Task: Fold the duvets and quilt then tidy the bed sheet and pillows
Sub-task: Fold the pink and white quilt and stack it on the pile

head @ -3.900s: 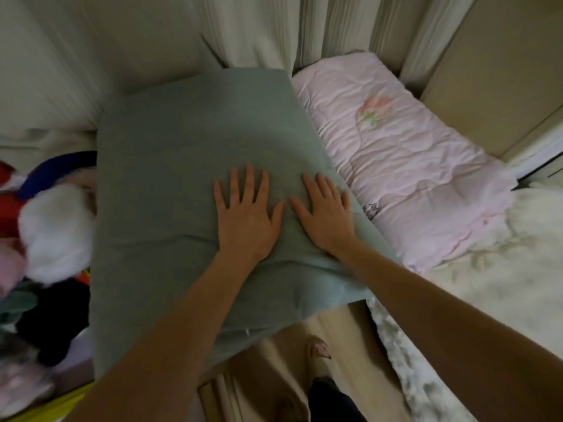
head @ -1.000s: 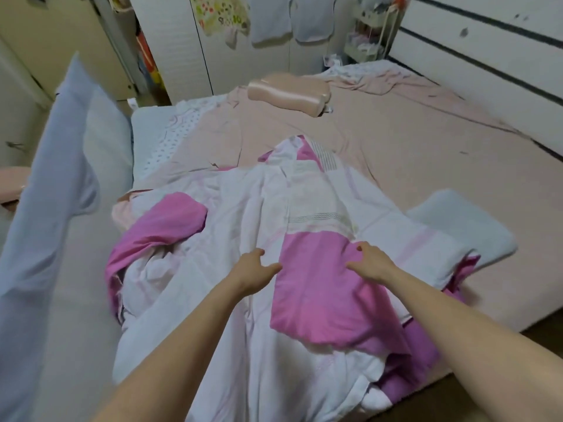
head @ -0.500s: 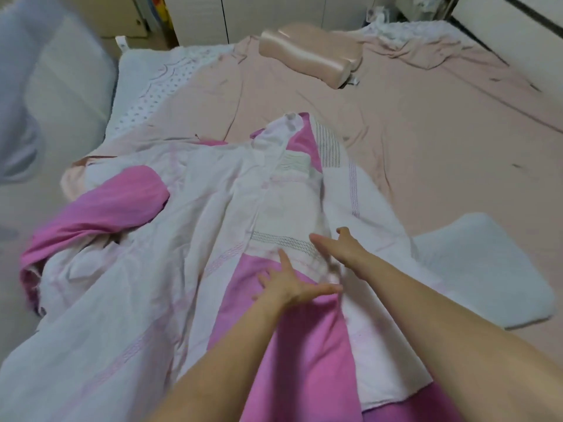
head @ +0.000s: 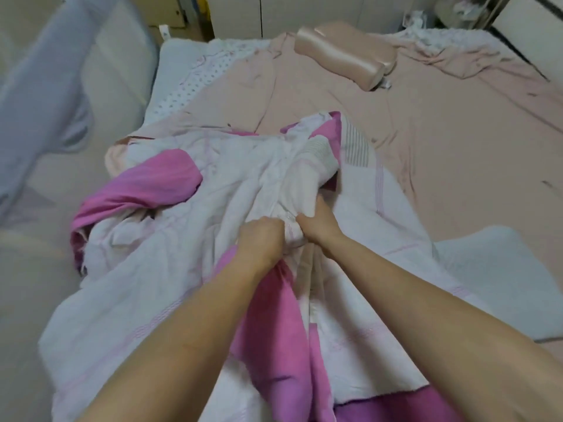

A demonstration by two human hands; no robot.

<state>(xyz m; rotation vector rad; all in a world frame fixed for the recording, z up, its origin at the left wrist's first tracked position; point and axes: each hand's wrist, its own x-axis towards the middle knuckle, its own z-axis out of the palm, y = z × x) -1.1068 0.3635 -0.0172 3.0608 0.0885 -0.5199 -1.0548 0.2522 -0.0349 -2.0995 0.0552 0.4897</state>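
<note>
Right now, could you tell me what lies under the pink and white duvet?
The pink and white duvet lies crumpled on the peach bed sheet, which shows around its far side. Both hands grip its middle. Whatever lies directly beneath is covered.

Two hands, the left hand (head: 262, 239) and right hand (head: 318, 225), both gripping one rumpled pink-and-white duvet (head: 170, 263) on a bed covered by one pink sheet (head: 441, 141). Two pillows are in view: one satin pink pillow (head: 344, 54) at the far end, one pale blue pillow (head: 499, 278) near the right edge.
</note>
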